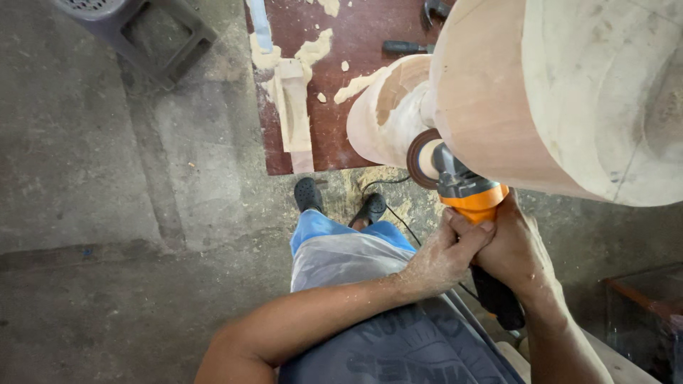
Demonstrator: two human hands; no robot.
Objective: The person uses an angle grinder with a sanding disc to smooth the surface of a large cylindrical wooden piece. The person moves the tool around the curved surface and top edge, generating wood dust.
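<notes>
Fingers [466, 235] of the left hand [445, 257] were curled tight over the back of the right hand [514, 252], and both were clamped around the orange body of the angle grinder [466, 195]. From where I watched, that was a firm two-handed grip, nothing loose about it.

Sweeping from the left: I saw bare grey concrete floor [85, 178], and up in the top corner the legs of a dark plastic stool [142, 28]. Next came a reddish-brown board [341, 135] lying flat on the floor, scattered with pale wood chips [313, 50], and a long carved piece of light wood [295, 114] resting along its left edge. A dark-handled tool [405, 47] lay near the top of that board.

Below the board, two black shoes [309, 193] poked out from blue trousers, a clear plastic apron [341, 259] over the lap, and a black power cord [398, 213] looped across sawdust on the floor.

Then the action itself. The left forearm, dusted with sawdust, reached in from the bottom of the view. The grinder's round sanding disc [421, 158] sat pressed against the large turned wooden piece [541, 99], right in the narrow waist between its smaller flared end and the big pale drum that filled the upper right. The grinder's black rear handle [498, 302] stuck out below the right hand, toward the lap.

Far right, I caught the edge of a dark reddish wooden frame [640, 299], low down near the corner.
</notes>
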